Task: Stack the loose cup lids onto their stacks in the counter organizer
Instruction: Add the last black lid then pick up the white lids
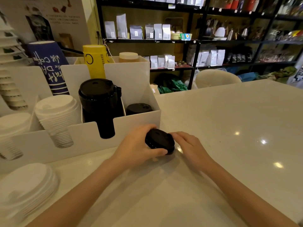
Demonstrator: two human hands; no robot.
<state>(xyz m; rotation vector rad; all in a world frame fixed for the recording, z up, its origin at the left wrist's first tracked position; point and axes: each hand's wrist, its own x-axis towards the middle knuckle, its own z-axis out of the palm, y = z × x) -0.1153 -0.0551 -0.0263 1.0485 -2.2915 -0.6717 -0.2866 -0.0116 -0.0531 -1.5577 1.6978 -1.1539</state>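
Here, the left hand [136, 148] grips a small stack of black lids [159, 141] just above the white bench [229, 128], its fingers [157, 152] curled around the stack's near and far edges. The right hand [188, 145] lies at the stack's 3 o'clock, fingers held loosely together, their tips touching the rim. The lids sit tilted, just in front of the white counter organizer [139, 125]. Inside the organizer, at 11 o'clock from the held lids, stands a tall stack of black lids [100, 102]; a short stack of black lids [139, 108] occupies the compartment to its right. White lid stacks [57, 115] fill the compartments at 9 o'clock. More white lids [27, 187] rest on the bench at 8 o'clock.
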